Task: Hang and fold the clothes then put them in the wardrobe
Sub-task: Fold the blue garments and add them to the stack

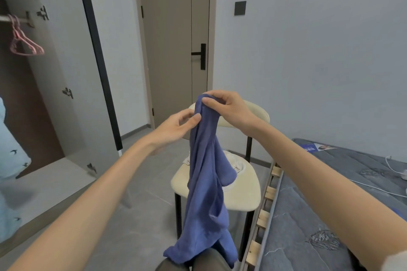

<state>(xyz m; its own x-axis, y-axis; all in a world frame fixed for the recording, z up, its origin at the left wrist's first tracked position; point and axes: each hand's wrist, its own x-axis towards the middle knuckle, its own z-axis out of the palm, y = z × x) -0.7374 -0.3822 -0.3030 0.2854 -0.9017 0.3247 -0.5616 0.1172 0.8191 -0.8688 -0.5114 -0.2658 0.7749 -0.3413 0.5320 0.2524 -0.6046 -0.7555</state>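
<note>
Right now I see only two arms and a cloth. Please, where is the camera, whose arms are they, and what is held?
No machine here: the camera sits on a person's head, looking forward and down, so both bare arms are that person's own. The right hand grips the top of a blue garment, and the left hand pinches it just below. It hangs before a cream chair, on whose seat a pale cloth lies. At left, an open wardrobe holds pink hangers. A mattress is at right.
</note>
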